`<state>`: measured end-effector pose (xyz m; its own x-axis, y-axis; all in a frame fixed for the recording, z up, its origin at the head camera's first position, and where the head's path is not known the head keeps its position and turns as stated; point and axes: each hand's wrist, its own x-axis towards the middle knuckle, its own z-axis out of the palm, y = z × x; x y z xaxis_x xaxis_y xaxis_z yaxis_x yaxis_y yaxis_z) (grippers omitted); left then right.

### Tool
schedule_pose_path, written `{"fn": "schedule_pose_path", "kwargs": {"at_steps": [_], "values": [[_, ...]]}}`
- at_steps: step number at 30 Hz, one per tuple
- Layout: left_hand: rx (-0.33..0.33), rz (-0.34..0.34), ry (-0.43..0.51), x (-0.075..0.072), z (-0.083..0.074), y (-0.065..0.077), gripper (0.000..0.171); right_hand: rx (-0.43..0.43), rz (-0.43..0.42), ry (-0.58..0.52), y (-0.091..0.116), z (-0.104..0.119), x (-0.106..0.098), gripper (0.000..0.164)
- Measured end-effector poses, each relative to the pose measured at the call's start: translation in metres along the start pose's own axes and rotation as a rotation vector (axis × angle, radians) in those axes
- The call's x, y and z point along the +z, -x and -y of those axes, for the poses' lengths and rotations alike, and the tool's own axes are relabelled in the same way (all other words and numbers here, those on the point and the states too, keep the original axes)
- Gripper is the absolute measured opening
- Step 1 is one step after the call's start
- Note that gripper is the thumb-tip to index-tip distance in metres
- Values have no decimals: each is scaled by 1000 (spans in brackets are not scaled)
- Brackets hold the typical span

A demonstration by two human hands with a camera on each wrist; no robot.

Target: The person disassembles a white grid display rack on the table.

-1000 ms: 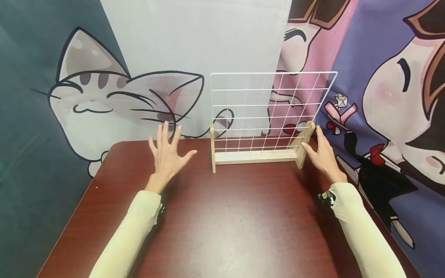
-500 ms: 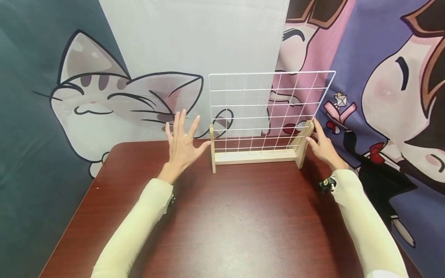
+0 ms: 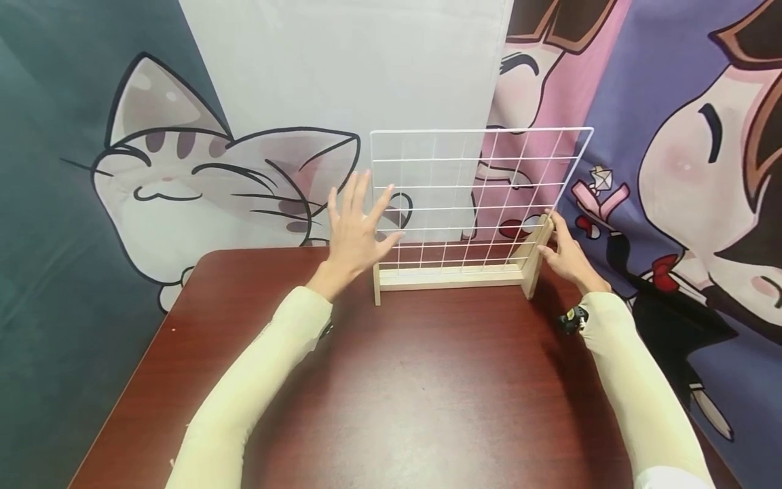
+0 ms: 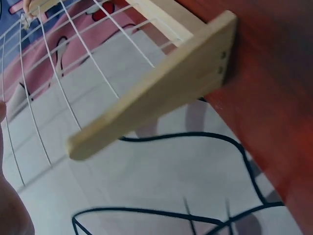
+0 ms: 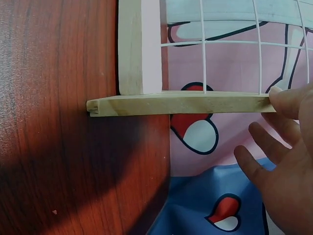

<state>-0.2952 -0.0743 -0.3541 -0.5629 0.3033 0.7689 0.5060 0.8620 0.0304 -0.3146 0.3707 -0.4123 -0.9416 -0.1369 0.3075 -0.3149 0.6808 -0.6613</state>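
Observation:
A white wire grid rack [image 3: 449, 280] stands upright on the table, its grid held between wooden side pieces joined by a wooden base bar. My right hand [image 3: 568, 255] pinches the top end of the right side piece [image 5: 166, 105] between thumb and fingers, the other fingers spread loosely outside it. At the rack's left, my left hand [image 3: 354, 234] is raised with fingers spread, overlapping the grid's left edge in the head view. The left wrist view shows the left side piece [image 4: 161, 88] with two dark screw holes, and part of my left hand [image 4: 12, 205] beside the wires.
The dark red wooden table [image 3: 403, 394] reaches back to a printed cloth backdrop [image 3: 293, 61] with cartoon figures. The rack stands near the table's back edge. To the right the backdrop [image 3: 690, 224] runs close along the table's side.
My left hand has moved right, to the rack's left side. My right hand has come in against the right side piece and taken hold of its top. The rack stays in place.

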Motion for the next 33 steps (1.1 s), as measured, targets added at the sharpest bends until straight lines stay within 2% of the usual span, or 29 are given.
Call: {"fn": "schedule_pose_path", "kwargs": {"at_steps": [5,13,20,25,29,33], "values": [[44,46,-9,8,-14,-16,81,2,6,6,-1,-2,0,81],[42,-9,30,17,-23,-35,82,7,-11,18,-3,-5,1,82],[86,-31,-12,22,-27,-48,81,4,-26,33,-1,-5,3,81],[108,-79,-41,27,-32,-58,79,5,-39,39,1,-5,4,81],[114,-73,-55,30,-36,-63,79,6,-46,41,1,-4,4,80],[92,-57,-57,34,-39,-67,83,9,-56,46,1,-2,5,79]]}}
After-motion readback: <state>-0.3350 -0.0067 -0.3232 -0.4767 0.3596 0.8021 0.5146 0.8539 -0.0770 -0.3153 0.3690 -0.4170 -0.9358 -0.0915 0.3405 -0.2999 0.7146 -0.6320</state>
